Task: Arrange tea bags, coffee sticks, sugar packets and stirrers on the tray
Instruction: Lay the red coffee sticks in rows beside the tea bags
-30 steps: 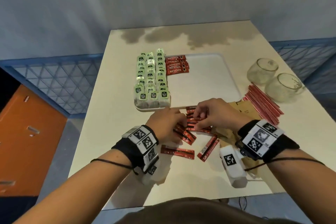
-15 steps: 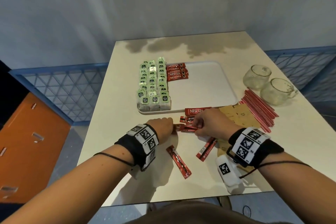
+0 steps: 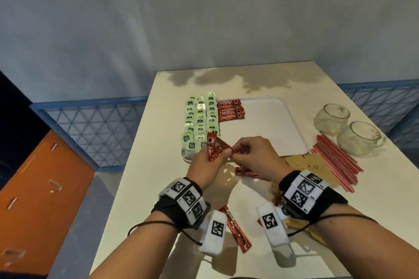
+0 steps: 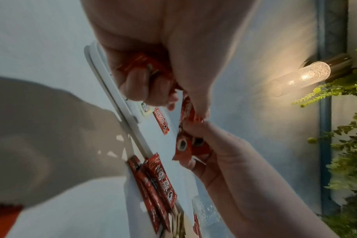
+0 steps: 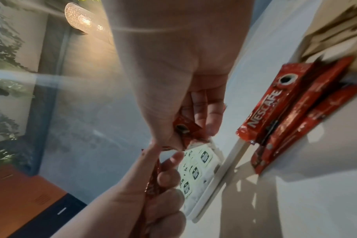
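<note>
My left hand (image 3: 215, 156) grips a small bundle of red coffee sticks (image 3: 213, 146) just above the near edge of the white tray (image 3: 272, 124). My right hand (image 3: 239, 150) pinches the bundle's other end (image 4: 185, 145). On the tray, green tea bags (image 3: 199, 120) fill the left side in rows, and a few coffee sticks (image 3: 230, 111) lie beside them at the back. Loose coffee sticks (image 3: 235, 229) remain on the table, some under my right hand (image 5: 285, 109). Brown sugar packets (image 3: 310, 163) and red stirrers (image 3: 335, 163) lie right of the tray.
Two glass cups (image 3: 332, 118) (image 3: 358, 138) stand at the table's right edge behind the stirrers. A blue mesh railing (image 3: 97, 129) runs beyond the left side of the table. A wall lamp (image 4: 300, 78) glows in the wrist views.
Both hands have risen from the table with a bundle of coffee sticks and now hold it over the tray's near edge. One loose stick lies nearer the front.
</note>
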### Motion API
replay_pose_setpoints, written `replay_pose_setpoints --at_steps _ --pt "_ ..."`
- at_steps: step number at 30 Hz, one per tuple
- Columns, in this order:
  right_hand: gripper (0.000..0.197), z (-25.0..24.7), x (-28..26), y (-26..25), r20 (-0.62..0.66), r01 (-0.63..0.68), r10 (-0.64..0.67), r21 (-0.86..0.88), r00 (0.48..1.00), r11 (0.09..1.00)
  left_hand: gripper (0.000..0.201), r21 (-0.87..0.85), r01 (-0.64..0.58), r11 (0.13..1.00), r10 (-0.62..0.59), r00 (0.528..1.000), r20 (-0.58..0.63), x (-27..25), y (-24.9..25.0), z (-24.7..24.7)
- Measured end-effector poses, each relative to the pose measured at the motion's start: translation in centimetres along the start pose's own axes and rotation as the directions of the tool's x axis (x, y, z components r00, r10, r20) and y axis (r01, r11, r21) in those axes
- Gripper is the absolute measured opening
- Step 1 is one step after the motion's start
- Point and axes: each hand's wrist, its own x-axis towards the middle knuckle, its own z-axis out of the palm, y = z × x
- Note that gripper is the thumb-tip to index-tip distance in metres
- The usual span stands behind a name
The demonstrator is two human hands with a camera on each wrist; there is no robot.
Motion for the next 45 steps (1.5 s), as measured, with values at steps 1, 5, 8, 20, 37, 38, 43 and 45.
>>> replay_pose_setpoints --at_steps 1,5,8,20,37,38,43,45 --pt "0.005 0.4 0.2 -0.2 -0.004 -0.003 0.003 0.03 1.0 1.0 0.033 -0.038 -0.001 0.999 -0.001 1.0 -0.029 0.1 0.0 0.1" --pt "0.01 0.7 0.7 -0.6 0.072 -0.06 0.047 0.2 0.996 0.978 0.022 -0.076 0.015 0.997 -0.021 0.996 -0.085 0.9 -0.3 -0.8" --pt "0.014 0.2 0.7 -1.0 0.13 -0.126 0.081 0.386 0.988 0.914 0.016 -0.18 0.037 0.983 -0.055 0.994 -0.099 1.4 0.1 -1.8" --pt "0.022 -1.4 3.8 -1.3 0.296 -0.177 0.072 0.343 0.952 0.923 0.016 -0.205 0.012 0.979 -0.024 0.998 -0.055 2.2 2.1 -3.3" --pt "0.017 -2.9 8.5 1.3 0.167 -0.247 0.183 0.593 0.969 0.766 0.018 -0.271 0.045 0.962 -0.076 0.992 -0.103 6.8 4.2 -3.6" --pt "0.016 -3.1 8.9 1.8 0.153 -0.259 0.21 0.592 0.966 0.763 0.018 -0.271 0.056 0.961 -0.081 0.993 -0.082 7.0 4.1 -3.7" --pt "0.015 -4.4 11.5 6.4 0.11 -0.412 0.4 0.357 0.91 0.838 0.016 -0.37 0.121 0.921 -0.147 0.988 -0.041 7.6 3.6 -5.1" --pt "0.016 -4.1 12.5 7.9 0.099 -0.462 0.452 0.268 0.886 0.846 0.017 -0.411 0.136 0.901 -0.167 0.985 -0.04 7.6 3.3 -5.5"
